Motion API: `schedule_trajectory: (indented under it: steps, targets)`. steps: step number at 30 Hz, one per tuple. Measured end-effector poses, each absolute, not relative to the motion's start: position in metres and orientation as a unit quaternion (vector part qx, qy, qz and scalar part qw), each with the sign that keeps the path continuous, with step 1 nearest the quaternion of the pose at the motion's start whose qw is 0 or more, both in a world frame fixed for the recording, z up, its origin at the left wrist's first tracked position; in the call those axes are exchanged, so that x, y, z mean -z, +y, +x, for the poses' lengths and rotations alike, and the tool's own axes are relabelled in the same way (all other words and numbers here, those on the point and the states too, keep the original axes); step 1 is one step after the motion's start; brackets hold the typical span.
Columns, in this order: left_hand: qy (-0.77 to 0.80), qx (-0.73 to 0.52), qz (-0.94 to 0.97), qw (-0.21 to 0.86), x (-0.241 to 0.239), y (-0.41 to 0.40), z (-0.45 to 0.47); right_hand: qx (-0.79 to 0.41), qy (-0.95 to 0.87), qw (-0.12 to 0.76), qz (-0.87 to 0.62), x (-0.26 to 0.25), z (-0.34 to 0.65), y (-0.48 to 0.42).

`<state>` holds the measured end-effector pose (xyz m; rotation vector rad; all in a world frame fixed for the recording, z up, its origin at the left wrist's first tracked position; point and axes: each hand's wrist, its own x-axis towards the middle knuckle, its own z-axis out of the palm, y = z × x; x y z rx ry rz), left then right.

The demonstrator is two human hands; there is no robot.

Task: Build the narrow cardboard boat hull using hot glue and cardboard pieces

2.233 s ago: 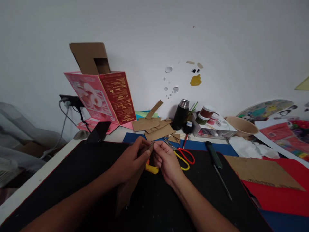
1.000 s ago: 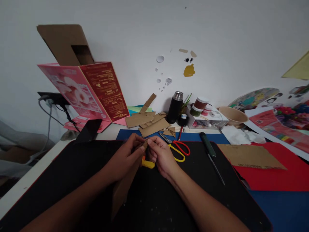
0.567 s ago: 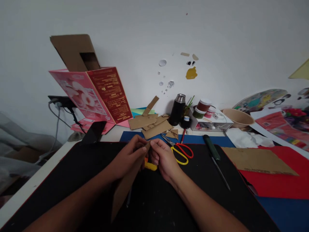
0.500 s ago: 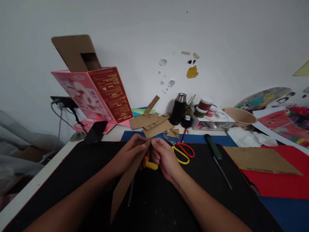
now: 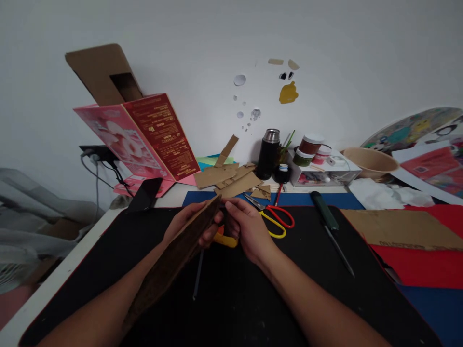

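My left hand (image 5: 188, 220) is closed on a long strip of brown cardboard (image 5: 173, 255). The strip is tilted on edge, its dark face showing, its near end down by my left forearm. My right hand (image 5: 249, 226) is closed, with thumb and fingers pinched at the cardboard's far tip. Below the hands is a yellow-orange object (image 5: 227, 240), mostly hidden, and a thin grey rod (image 5: 197, 274) lies near it; I cannot tell whether they are joined. Scissors (image 5: 277, 221) with red and yellow handles lie just right of my right hand.
On the black mat (image 5: 289, 289), a green-handled pointed tool (image 5: 327, 217) lies to the right. Cardboard scraps (image 5: 235, 180), a black thermos (image 5: 268, 154) and an ink bottle (image 5: 282, 173) stand behind. A phone (image 5: 145, 193) is at left, a flat cardboard sheet (image 5: 398, 229) at right.
The cardboard strip has turned so that its dark face shows, and its near end has swung left. The left fingers now show beneath its far end. The view has shifted slightly.
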<state>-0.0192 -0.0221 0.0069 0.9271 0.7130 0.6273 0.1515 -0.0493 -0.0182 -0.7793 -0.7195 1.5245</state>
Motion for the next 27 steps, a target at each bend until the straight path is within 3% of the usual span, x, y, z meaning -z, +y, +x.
schedule_trajectory:
  steps: [10,27]
  targets:
    - [0.271,-0.27,0.404,0.831,0.017,-0.006,-0.024,-0.628,-0.344,0.591,-0.371,0.019,0.151,-0.049]
    - [0.27,-0.274,0.343,0.857,0.008,-0.009,-0.026,-0.535,-0.496,0.55,-0.406,0.023,0.15,-0.054]
